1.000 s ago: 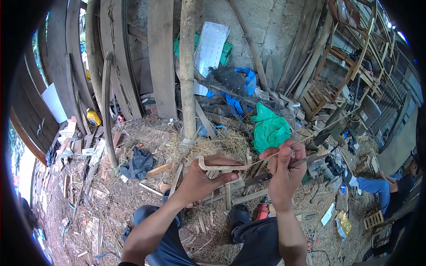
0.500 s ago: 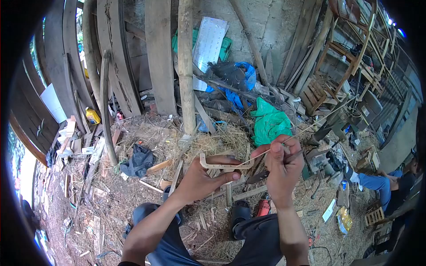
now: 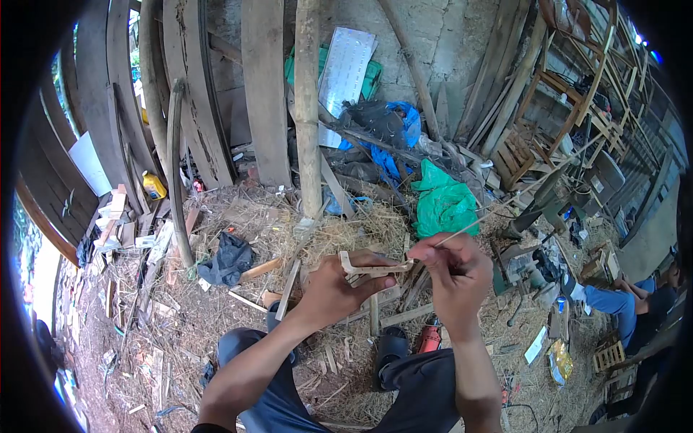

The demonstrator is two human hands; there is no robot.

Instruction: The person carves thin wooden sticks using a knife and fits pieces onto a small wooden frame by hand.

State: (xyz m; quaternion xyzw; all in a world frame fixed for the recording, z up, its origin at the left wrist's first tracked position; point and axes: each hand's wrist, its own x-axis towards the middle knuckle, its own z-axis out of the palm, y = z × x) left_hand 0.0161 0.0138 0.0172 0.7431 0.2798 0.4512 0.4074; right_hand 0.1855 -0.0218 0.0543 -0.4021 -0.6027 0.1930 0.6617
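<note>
My left hand point(image 3: 333, 290) is closed around a small pale wooden frame point(image 3: 375, 270) with upturned ends, held in front of my knees. The thumb lies along its near side. Close on the right, my right hand point(image 3: 459, 285) pinches a long thin wooden strip point(image 3: 471, 227) between thumb and fingers. The strip slants up and away to the right. Its near end is at the right end of the frame, and the fingertips partly hide where they meet.
Wood scraps and straw litter the ground. A red tool point(image 3: 430, 338) lies between my feet. Ahead are a wooden post point(image 3: 307, 123), a green plastic bag point(image 3: 444, 206) and a black bag point(image 3: 227, 258). At right sits another person point(image 3: 613, 297), near wooden chair frames point(image 3: 570, 94).
My right hand has come down and closer to the frame's right end. The frame has shifted slightly right and tilted in my left hand.
</note>
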